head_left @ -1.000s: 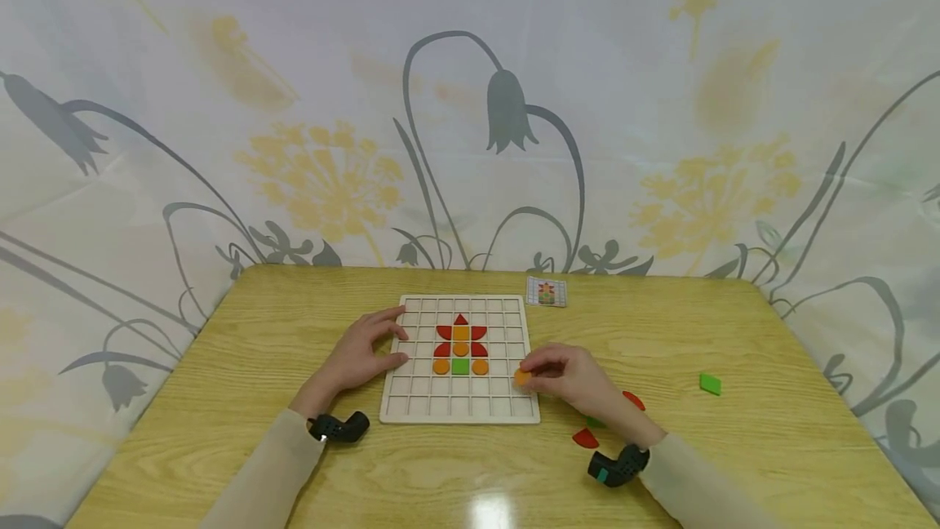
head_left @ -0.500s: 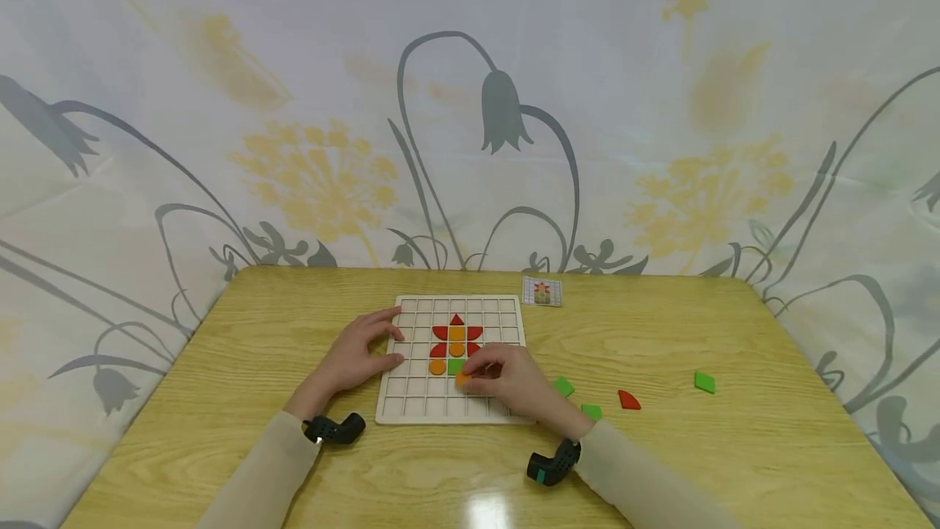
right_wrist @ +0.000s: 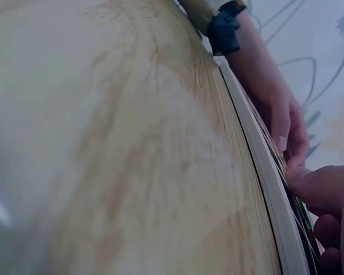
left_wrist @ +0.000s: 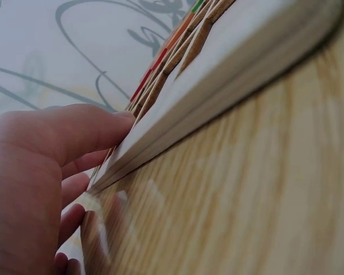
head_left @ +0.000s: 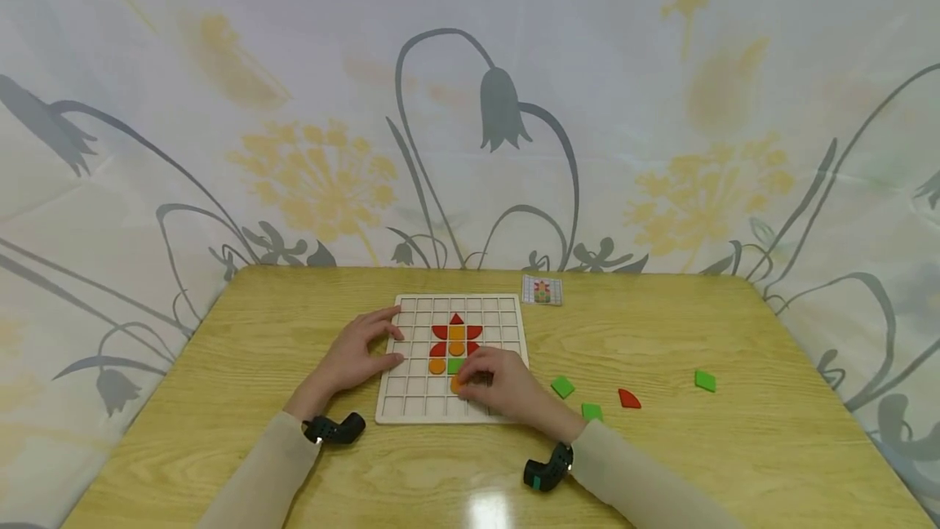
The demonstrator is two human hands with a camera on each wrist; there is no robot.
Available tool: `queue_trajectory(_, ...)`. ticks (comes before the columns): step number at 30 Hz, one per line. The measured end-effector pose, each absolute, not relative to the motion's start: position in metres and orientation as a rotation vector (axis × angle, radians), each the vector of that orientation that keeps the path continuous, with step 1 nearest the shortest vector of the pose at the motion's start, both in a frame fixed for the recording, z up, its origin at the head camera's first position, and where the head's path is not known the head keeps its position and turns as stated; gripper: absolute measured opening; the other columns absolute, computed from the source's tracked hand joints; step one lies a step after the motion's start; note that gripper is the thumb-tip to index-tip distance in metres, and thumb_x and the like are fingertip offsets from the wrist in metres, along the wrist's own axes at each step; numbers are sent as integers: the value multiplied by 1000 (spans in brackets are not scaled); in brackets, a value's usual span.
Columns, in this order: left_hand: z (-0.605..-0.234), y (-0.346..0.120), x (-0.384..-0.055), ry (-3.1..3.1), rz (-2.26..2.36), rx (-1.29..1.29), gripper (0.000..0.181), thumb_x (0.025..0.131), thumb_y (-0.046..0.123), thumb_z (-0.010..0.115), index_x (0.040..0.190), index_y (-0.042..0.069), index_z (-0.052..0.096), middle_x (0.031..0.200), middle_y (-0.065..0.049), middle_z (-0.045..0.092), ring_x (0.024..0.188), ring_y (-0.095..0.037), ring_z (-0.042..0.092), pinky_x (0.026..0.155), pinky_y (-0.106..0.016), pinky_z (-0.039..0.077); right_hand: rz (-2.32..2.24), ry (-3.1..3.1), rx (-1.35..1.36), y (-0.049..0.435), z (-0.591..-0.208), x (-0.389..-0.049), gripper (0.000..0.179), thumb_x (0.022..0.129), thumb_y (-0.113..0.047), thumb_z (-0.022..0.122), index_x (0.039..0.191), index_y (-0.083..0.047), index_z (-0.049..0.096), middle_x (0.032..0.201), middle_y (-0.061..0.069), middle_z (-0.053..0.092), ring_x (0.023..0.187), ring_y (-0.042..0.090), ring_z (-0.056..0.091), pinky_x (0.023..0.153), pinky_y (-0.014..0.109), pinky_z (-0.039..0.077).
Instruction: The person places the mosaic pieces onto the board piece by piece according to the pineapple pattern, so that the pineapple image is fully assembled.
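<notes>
A pale gridded board (head_left: 411, 408) lies on the wooden table, bearing a pattern of red, orange and green pieces. My left hand (head_left: 358, 353) rests on the board's left edge, its fingers loosely spread; the left wrist view has the thumb (left_wrist: 100, 129) on the rim. Over the lower middle of the grid, my right hand (head_left: 507, 382) pinches an orange disc (head_left: 455, 384) between thumb and fingers, just below a green square (head_left: 455, 366). Another orange disc (head_left: 437, 366) sits left of that square. The right hand covers part of the pattern's right side.
Loose on the table to the right lie a green diamond-shaped piece (head_left: 562, 386), another green piece (head_left: 591, 411), a red quarter-round (head_left: 629, 398) and a farther green piece (head_left: 705, 381). A small pattern card (head_left: 542, 291) lies behind the board's right corner.
The right hand has carried the orange disc leftward from the board's right edge to below the green square, shifting slightly nearer at the end. The left hand has stayed in place.
</notes>
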State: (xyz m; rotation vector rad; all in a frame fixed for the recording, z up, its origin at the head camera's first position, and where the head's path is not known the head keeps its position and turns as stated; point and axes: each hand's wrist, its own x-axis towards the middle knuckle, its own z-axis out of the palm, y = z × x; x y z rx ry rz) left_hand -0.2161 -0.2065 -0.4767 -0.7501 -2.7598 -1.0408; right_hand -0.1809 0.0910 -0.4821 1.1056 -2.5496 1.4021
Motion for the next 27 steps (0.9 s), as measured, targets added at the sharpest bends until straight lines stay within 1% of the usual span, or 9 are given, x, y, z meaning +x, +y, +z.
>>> queue_trajectory(6, -477, -207, -214, -2786, -1034, -735, 18, 84, 23, 78, 98, 19, 67, 151, -11, 47, 137, -41, 39, 110, -60, 28, 1324, -2534, 1131, 90, -485, -179, 7, 86, -17, 79, 93, -14, 77, 100, -6, 69, 89, 9, 62, 74, 25, 52)
queue_trajectory(18, -475, -206, -216, -2735, -1033, -769, 17, 85, 23, 77, 98, 18, 68, 148, -14, 49, 134, -44, 42, 108, -63, 30, 1294, -2502, 1176, 90, -483, -180, 8, 88, -14, 78, 95, -10, 79, 101, -3, 69, 89, 11, 63, 74, 25, 52)
queue_trajectory(24, -475, -206, -217, -2767, -1031, -754, 18, 84, 23, 77, 99, 18, 68, 150, -12, 47, 136, -41, 40, 110, -60, 28, 1274, -2523, 1197, 90, -483, -180, 7, 89, -12, 76, 95, -10, 79, 102, -3, 68, 94, 12, 63, 79, 27, 53)
queue_trajectory(27, -476, -206, -217, -2776, -1033, -747, 19, 85, 23, 78, 100, 18, 67, 151, -11, 47, 137, -40, 40, 110, -60, 28, 1273, -2523, 1194, 90, -482, -179, 7, 88, -11, 77, 94, -10, 79, 102, -2, 68, 93, 12, 62, 78, 26, 53)
